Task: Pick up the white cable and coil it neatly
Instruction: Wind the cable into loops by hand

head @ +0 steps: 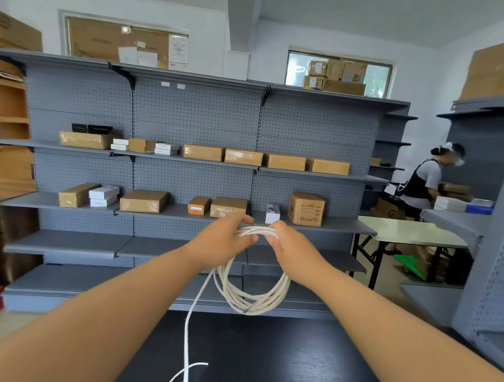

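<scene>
The white cable point(251, 299) hangs as a bundle of several loops in front of me, held up at chest height. My left hand point(226, 238) grips the top of the loops from the left. My right hand point(288, 245) grips the same top section from the right, so the two hands nearly touch. A loose tail of the cable drops from the left side of the coil down onto the black table point(261, 360) and curls near the bottom edge of the view.
Grey pegboard shelving point(196, 117) with brown cartons and white boxes fills the wall ahead. A person point(423, 183) stands at the right by a white folding table point(407, 231). More grey shelves point(491, 270) stand at the right, wooden racks and stacked boxes at the left.
</scene>
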A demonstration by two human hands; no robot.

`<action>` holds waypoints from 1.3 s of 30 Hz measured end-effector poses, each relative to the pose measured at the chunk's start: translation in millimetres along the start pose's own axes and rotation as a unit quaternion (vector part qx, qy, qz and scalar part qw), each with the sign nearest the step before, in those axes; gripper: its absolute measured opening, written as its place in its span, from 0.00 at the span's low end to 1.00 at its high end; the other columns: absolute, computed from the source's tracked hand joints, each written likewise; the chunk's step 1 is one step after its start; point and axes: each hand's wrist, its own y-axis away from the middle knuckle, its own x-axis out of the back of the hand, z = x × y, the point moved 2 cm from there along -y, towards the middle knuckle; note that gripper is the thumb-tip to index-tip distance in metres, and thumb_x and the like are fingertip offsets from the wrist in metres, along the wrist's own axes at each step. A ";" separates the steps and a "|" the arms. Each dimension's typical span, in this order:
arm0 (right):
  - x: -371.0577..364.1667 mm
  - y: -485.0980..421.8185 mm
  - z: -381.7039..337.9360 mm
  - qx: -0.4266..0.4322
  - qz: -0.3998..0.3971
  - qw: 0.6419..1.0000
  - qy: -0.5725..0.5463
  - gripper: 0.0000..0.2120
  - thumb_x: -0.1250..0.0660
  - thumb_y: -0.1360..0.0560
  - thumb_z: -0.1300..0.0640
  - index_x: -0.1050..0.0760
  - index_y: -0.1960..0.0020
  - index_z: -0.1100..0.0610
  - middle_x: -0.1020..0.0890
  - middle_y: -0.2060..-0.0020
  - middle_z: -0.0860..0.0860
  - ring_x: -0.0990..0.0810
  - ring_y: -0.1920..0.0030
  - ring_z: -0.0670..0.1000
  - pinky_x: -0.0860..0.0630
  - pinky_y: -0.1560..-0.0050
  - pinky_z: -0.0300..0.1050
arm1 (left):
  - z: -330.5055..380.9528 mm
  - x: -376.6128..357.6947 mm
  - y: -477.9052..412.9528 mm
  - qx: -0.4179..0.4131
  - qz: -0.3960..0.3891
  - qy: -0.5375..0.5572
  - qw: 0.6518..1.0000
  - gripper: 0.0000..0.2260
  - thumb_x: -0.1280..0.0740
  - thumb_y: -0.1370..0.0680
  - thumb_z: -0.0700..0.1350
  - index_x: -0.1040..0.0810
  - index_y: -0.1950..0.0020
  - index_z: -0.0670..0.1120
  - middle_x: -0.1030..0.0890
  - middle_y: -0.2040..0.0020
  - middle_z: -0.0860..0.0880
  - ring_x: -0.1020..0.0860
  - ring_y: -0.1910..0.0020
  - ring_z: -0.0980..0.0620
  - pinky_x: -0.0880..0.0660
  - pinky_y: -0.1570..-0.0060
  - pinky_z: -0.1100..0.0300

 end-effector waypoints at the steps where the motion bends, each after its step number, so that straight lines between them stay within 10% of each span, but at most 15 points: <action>1: 0.1 0.4 -1.2 0.003 0.018 1.000 0.001 0.07 0.48 0.18 0.54 0.36 0.51 0.57 0.32 0.65 0.49 0.31 0.61 0.52 0.38 0.66 0.44 | -3.2 -2.4 1.2 0.021 0.005 0.054 0.998 0.14 0.37 0.22 0.48 0.31 0.37 0.49 0.25 0.54 0.52 0.26 0.58 0.55 0.27 0.57 0.64; 12: -1.4 0.2 12.7 -0.109 0.152 0.969 -0.164 0.08 0.49 0.19 0.54 0.37 0.53 0.56 0.28 0.62 0.52 0.23 0.55 0.60 0.23 0.53 0.59 | -14.0 -16.8 10.4 0.023 0.094 0.105 0.990 0.10 0.37 0.21 0.46 0.31 0.41 0.50 0.23 0.59 0.53 0.20 0.60 0.51 0.26 0.62 0.62; 19: -0.7 6.5 18.3 -0.126 0.066 0.968 -0.206 0.08 0.45 0.20 0.55 0.33 0.43 0.57 0.23 0.54 0.54 0.22 0.63 0.50 0.29 0.67 0.41 | -10.3 -8.3 5.9 -0.004 0.089 -0.075 0.993 0.06 0.45 0.19 0.45 0.34 0.52 0.44 0.28 0.64 0.49 0.26 0.68 0.50 0.33 0.69 0.58; 24: 3.6 7.2 9.0 -0.051 0.021 0.992 -0.111 0.15 0.43 0.21 0.55 0.38 0.34 0.52 0.25 0.44 0.49 0.21 0.47 0.53 0.26 0.45 0.50 | -0.5 -3.2 2.4 -0.054 0.011 -0.162 0.985 0.04 0.44 0.21 0.40 0.30 0.51 0.42 0.24 0.60 0.41 0.27 0.67 0.46 0.25 0.61 0.46; 27: 2.7 8.8 1.8 -0.002 -0.008 0.999 -0.046 0.15 0.45 0.20 0.56 0.38 0.34 0.55 0.29 0.50 0.48 0.24 0.50 0.53 0.30 0.51 0.46 | 0.4 -1.7 -0.9 -0.076 -0.028 -0.153 0.985 0.06 0.43 0.22 0.41 0.28 0.49 0.44 0.23 0.59 0.41 0.27 0.65 0.48 0.24 0.59 0.47; 34: 3.5 9.6 1.1 0.016 0.030 0.999 0.013 0.09 0.49 0.19 0.56 0.35 0.42 0.59 0.31 0.62 0.50 0.29 0.60 0.54 0.28 0.59 0.50 | -4.6 1.6 -6.2 -0.011 -0.069 0.057 0.996 0.05 0.37 0.22 0.44 0.25 0.48 0.46 0.24 0.63 0.53 0.22 0.67 0.54 0.23 0.55 0.53; 39: 5.3 3.2 13.6 -0.067 0.069 0.993 -0.075 0.05 0.49 0.19 0.56 0.37 0.49 0.56 0.30 0.65 0.49 0.26 0.58 0.56 0.23 0.52 0.62 | -13.4 0.2 3.1 0.091 -0.082 0.332 0.935 0.13 0.41 0.20 0.51 0.26 0.43 0.44 0.21 0.61 0.47 0.20 0.58 0.47 0.24 0.55 0.57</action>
